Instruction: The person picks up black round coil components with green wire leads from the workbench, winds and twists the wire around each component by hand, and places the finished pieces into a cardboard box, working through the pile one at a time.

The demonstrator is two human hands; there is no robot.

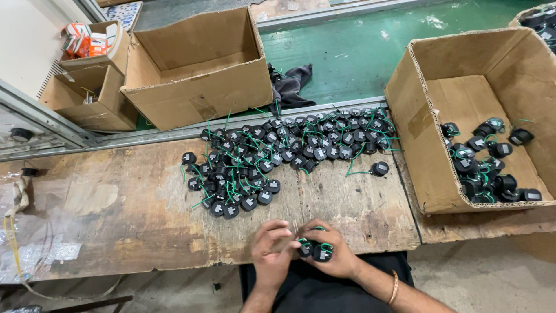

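Both hands meet at the near edge of the worn wooden bench (116,203). The right hand (336,255) has its fingers curled shut around a couple of small round black plastic parts with green wire leads (315,250), and the left hand (272,249) pinches the same cluster, apparently to steady it. Beyond the fingertips lies a spread heap of like parts (278,156); further right, an open cardboard box (428,162) holds more.
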